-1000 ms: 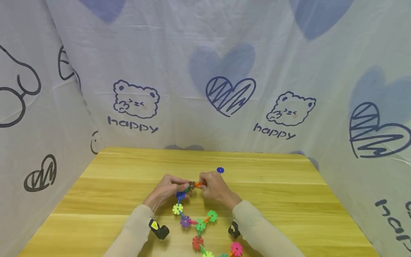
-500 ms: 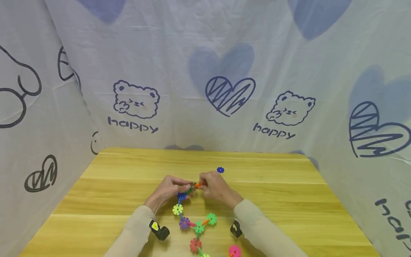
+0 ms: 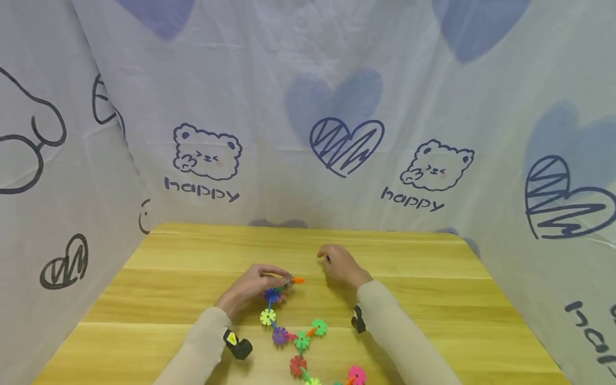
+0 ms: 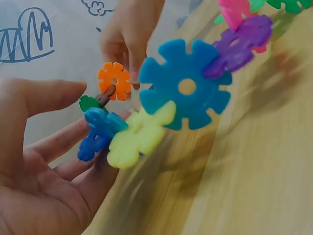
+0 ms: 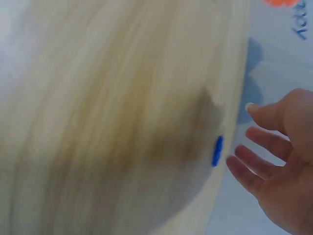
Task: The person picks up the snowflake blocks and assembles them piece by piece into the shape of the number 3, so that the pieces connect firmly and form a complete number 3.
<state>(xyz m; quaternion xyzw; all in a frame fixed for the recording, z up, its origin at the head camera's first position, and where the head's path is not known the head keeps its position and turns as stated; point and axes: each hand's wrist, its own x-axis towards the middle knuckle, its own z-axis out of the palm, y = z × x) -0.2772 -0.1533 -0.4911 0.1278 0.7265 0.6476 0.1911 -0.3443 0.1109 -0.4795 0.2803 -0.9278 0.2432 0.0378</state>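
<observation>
My left hand (image 3: 252, 283) pinches the far end of a chain of interlocking plastic snowflake discs, near a green disc (image 4: 89, 103) and a brown disc (image 4: 106, 94). An orange disc (image 4: 114, 81) sticks out past the fingertips, slotted into the brown one. Below the hand the chain runs through a dark blue disc (image 3: 271, 295), a yellow disc (image 3: 268, 317) and a purple disc (image 3: 280, 336). My right hand (image 3: 341, 264) reaches over a loose blue disc (image 5: 218, 151) on the table, fingers apart and holding nothing. In the head view that hand mostly covers this disc.
The chain continues toward me through a green disc (image 3: 302, 340) with a side branch, a red disc (image 3: 298, 366) and a pink disc (image 3: 356, 375), running off the bottom edge. Printed white cloth (image 3: 269, 160) hangs behind the wooden table (image 3: 423, 299).
My right hand has let go of the orange disc and moved away to the back right, over the loose blue disc. My left hand keeps its hold on the chain, almost unmoved.
</observation>
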